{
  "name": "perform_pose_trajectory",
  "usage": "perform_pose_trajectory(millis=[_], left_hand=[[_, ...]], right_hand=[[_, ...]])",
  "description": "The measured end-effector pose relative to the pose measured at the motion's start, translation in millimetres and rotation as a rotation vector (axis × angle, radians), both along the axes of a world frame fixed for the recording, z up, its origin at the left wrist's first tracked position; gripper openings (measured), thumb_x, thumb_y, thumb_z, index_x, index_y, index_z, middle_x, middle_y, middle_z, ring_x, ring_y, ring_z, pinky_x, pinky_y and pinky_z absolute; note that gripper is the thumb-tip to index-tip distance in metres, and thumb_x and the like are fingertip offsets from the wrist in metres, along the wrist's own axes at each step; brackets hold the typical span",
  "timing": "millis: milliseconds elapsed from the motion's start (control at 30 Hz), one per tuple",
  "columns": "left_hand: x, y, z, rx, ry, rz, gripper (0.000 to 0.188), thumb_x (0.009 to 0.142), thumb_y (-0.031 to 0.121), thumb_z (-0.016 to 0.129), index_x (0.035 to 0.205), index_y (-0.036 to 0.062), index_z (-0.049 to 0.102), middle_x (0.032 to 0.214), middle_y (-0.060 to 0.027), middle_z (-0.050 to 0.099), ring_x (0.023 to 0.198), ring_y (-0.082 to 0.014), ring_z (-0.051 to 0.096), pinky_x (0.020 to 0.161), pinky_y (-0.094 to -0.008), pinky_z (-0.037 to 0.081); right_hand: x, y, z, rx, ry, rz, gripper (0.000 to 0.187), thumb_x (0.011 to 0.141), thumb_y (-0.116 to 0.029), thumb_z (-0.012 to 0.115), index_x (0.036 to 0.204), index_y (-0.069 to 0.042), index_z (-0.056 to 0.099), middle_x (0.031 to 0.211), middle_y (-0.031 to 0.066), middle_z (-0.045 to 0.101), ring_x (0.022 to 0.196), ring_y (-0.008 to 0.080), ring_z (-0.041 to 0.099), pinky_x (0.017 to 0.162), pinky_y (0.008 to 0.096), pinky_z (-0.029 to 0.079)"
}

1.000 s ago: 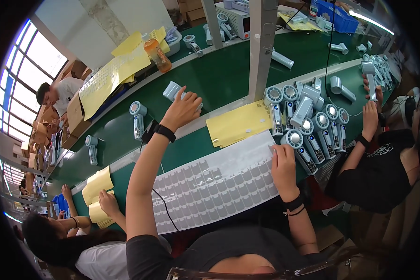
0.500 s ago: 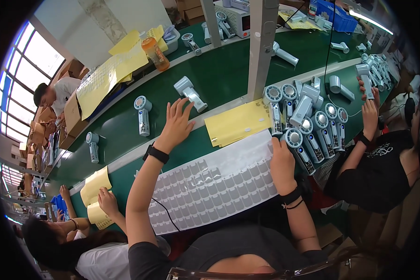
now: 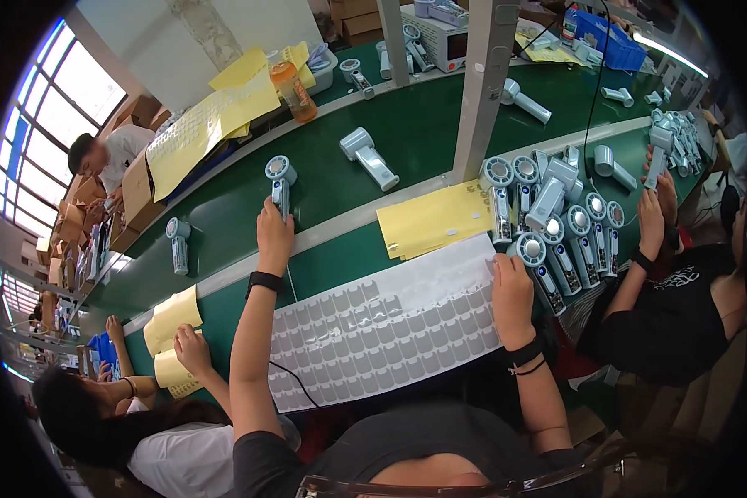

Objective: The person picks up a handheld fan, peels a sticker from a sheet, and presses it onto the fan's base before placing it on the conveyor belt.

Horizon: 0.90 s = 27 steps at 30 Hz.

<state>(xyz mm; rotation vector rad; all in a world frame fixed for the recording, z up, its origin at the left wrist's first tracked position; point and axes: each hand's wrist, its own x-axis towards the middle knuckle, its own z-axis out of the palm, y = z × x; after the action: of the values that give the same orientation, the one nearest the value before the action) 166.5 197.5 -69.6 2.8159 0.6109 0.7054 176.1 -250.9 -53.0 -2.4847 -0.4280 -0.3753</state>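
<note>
My left hand [image 3: 274,241] is closed around the handle of a pale blue handheld fan [image 3: 280,169] on the green belt; the fan's round head shows above my fingers. My right hand [image 3: 513,300] has its fingers curled at the right edge of a white sheet of grey stickers [image 3: 382,332], seemingly gripping it, though the fingertips are partly hidden. Just right of that hand lies a fan with an open handle [image 3: 548,286], among several like it. Another fan [image 3: 369,158] lies on the belt beyond my left hand, and one more [image 3: 178,245] to its left.
Yellow backing sheets [image 3: 436,220] lie beyond the sticker sheet, beside a grey metal post [image 3: 481,100]. An orange bottle [image 3: 291,87] stands at the far side. A co-worker at the right holds a fan [image 3: 659,156]; another person's hand [image 3: 192,353] is over yellow sheets at the left.
My left hand, formerly open near the far fan, has moved left and closed on another fan's handle. My right hand stays by the sheet's edge. The view has shifted slightly.
</note>
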Motion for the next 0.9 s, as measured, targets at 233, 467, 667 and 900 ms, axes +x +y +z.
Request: perform_pose_trajectory(millis=[233, 467, 667, 900], left_hand=[[-5.0, -54.5, 66.4, -0.102, -0.304, -0.059, 0.038, 0.081, 0.01, 0.069, 0.115, 0.0006, 0.056, 0.098, -0.0166, 0.062, 0.093, -0.03, 0.061, 0.084, -0.0344, 0.049], [-27.9, -150.7, 85.5, -0.623, -0.556, -0.528, 0.036, 0.072, 0.001, 0.077, 0.103, 0.0004, 0.058, 0.098, -0.0096, 0.064, 0.089, -0.0196, 0.062, 0.08, -0.0283, 0.05], [-62.3, -226.0, 80.0, -0.456, -0.435, -0.74, 0.052, 0.064, -0.003, 0.082, 0.108, 0.0029, 0.055, 0.097, -0.011, 0.064, 0.088, -0.0226, 0.063, 0.079, -0.0306, 0.05], [-64.9, -243.6, 70.7, -0.576, -0.354, -0.855, 0.053, 0.061, 0.002, 0.085, 0.105, 0.0061, 0.056, 0.098, -0.0097, 0.061, 0.086, -0.0257, 0.06, 0.075, -0.0334, 0.048]], right_hand=[[-4.1, -1.7, 18.6, 0.085, -0.167, 0.052, 0.009, 0.084, 0.001, 0.062, 0.092, 0.0, 0.058, 0.086, 0.0123, 0.057, 0.075, 0.0298, 0.059, 0.066, 0.0324, 0.048], [-15.3, 3.0, 64.9, 1.029, 0.636, 0.308, 0.016, 0.082, 0.004, 0.067, 0.09, -0.004, 0.056, 0.087, 0.0018, 0.06, 0.079, 0.0081, 0.057, 0.071, 0.0221, 0.046], [-23.2, 19.6, 107.9, 1.036, 0.86, 0.437, 0.022, 0.081, 0.005, 0.07, 0.093, -0.004, 0.054, 0.087, 0.0014, 0.061, 0.08, 0.0068, 0.057, 0.074, 0.0199, 0.047], [-18.3, 26.8, 117.9, 1.013, 1.023, 0.512, 0.042, 0.08, 0.003, 0.073, 0.107, -0.006, 0.043, 0.084, 0.0031, 0.063, 0.075, 0.0057, 0.057, 0.072, 0.0194, 0.046]])
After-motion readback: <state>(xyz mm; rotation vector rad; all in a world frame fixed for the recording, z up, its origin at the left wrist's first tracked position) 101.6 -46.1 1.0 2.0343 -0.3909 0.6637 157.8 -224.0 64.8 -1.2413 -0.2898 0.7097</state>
